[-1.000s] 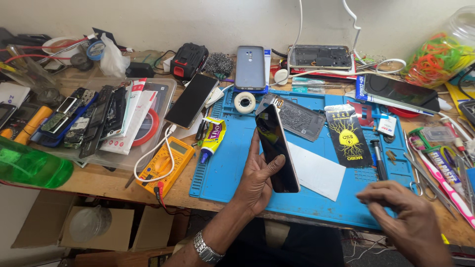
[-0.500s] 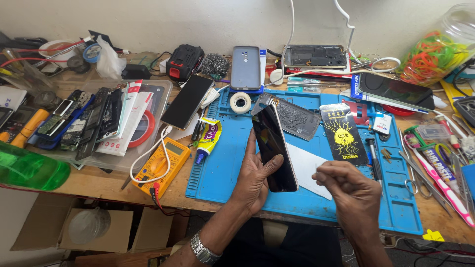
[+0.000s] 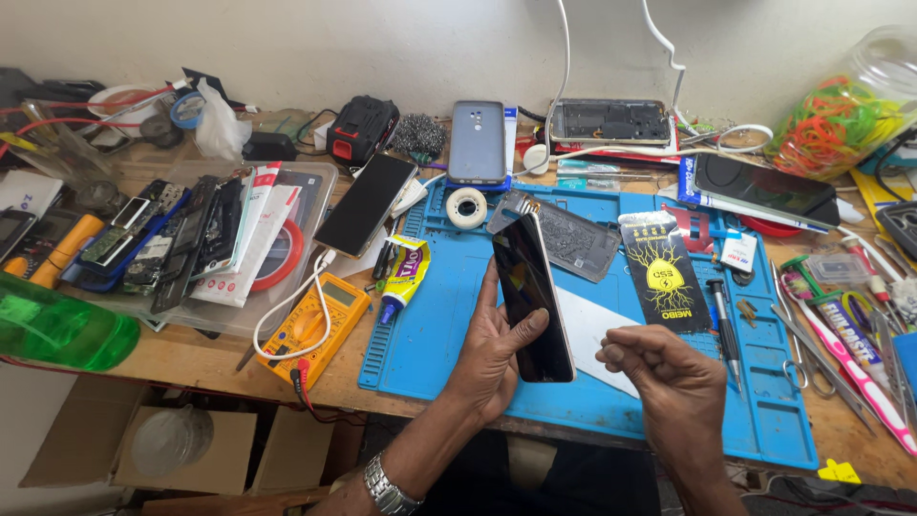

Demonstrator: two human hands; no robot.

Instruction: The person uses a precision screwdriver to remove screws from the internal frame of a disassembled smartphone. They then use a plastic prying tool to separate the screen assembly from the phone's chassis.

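Observation:
My left hand (image 3: 492, 358) grips a dark smartphone (image 3: 531, 291) by its lower half, screen up and tilted, above the blue work mat (image 3: 435, 325). A metal watch sits on that wrist. My right hand (image 3: 669, 377) hovers just right of the phone with its fingers curled in; I cannot tell whether anything small is pinched in them. A white sheet (image 3: 597, 334) lies on the mat under both hands.
On the mat lie a tape roll (image 3: 466, 206), a glue tube (image 3: 405, 277), a black-and-yellow packet (image 3: 661, 272) and a screwdriver (image 3: 723, 320). A yellow multimeter (image 3: 315, 320), a tray of phone parts (image 3: 181, 239), other phones, a green bottle (image 3: 57, 330) and a jar of rubber bands (image 3: 845, 110) surround it.
My right hand has come in from the mat's right side to a spot beside the phone and has curled its fingers. The left hand keeps holding the phone.

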